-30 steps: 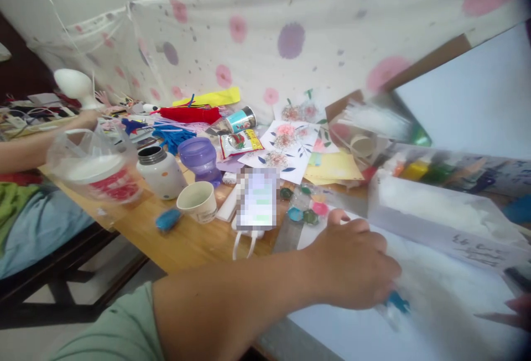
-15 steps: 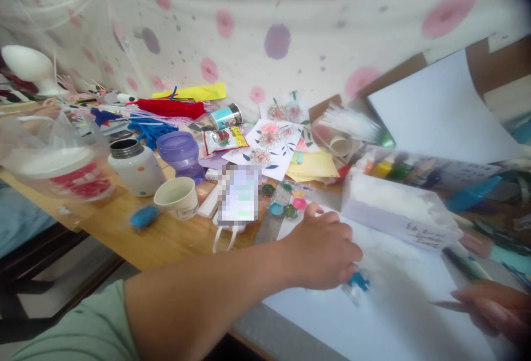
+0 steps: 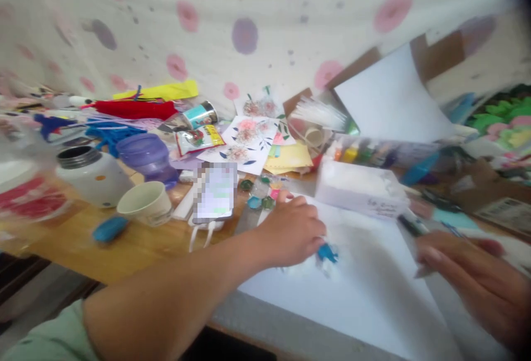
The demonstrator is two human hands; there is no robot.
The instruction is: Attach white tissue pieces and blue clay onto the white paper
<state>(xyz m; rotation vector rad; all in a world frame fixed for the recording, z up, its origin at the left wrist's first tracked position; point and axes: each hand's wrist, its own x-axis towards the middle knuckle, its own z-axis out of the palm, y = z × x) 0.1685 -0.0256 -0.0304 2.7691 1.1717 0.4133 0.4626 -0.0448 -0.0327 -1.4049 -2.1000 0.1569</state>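
Observation:
My left hand (image 3: 290, 231) rests on a large white sheet (image 3: 365, 294) with its fingers curled round a small blue and white piece (image 3: 327, 252) that pokes out past the fingertips. My right hand (image 3: 477, 278) comes in from the lower right, fingers pressed together on a thin pale stick-like thing I cannot name. A white box with handwriting (image 3: 359, 189) lies just beyond both hands. The picture is blurred by motion.
On the wooden table (image 3: 124, 250) stand a phone (image 3: 213, 192), a paper cup (image 3: 145, 203), a white jar (image 3: 93, 176), a purple container (image 3: 145, 156), small paint pots (image 3: 259, 198), flower paintings (image 3: 244, 140), yellow paper (image 3: 290, 157) and pipe cleaners (image 3: 105, 131). A flowered cloth (image 3: 249, 24) hangs behind.
The view has swung to the right, so everything has slid left. My right hand has come much further into view. My left hand keeps its hold on the blue piece.

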